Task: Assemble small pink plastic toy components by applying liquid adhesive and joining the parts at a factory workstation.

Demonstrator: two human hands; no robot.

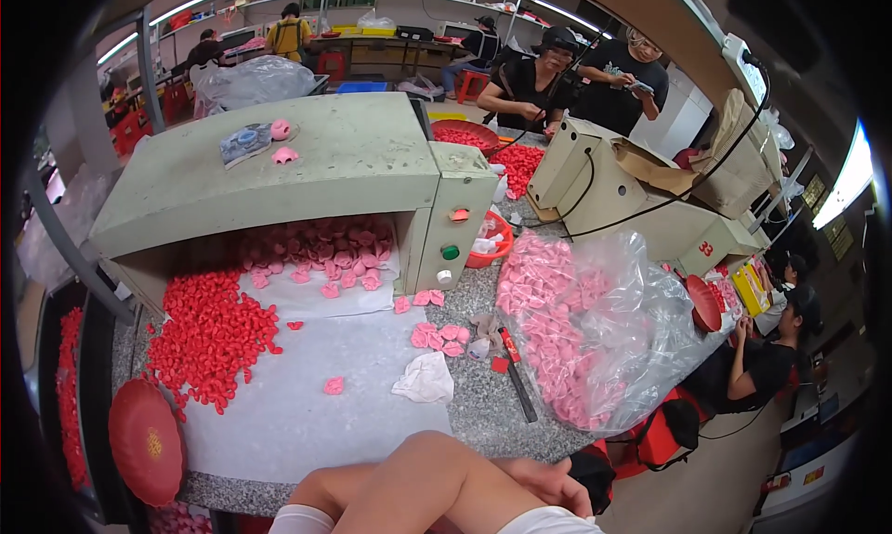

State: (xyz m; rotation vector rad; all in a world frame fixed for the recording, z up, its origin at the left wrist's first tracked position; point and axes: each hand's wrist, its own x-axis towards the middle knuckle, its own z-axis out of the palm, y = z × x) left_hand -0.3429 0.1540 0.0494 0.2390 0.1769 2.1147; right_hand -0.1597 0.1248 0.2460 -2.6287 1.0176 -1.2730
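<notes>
My bare arms are crossed at the near edge of the table. My left hand [550, 485] comes out at the right beneath the other forearm, fingers loosely apart, with nothing visible in it. Just beyond it lies a clear plastic bag [641, 316] full of pink moulded pieces. My right forearm [423, 474] bends down out of the picture, so my right hand is not seen. In front of my arms a white sheet [307, 376] carries a heap of small red pieces [209, 334] and one pink piece [334, 385]. More pink pieces [339, 255] lie under the grey-green machine housing [288, 162].
A red scalloped dish [147, 441] leans at the left. On the speckled tabletop lie a crumpled white cloth [425, 378] and a red-and-black cutter [517, 376]. An orange basket [492, 241] stands behind. Co-workers sit and stand around other benches; a black cable [688, 195] hangs at the right.
</notes>
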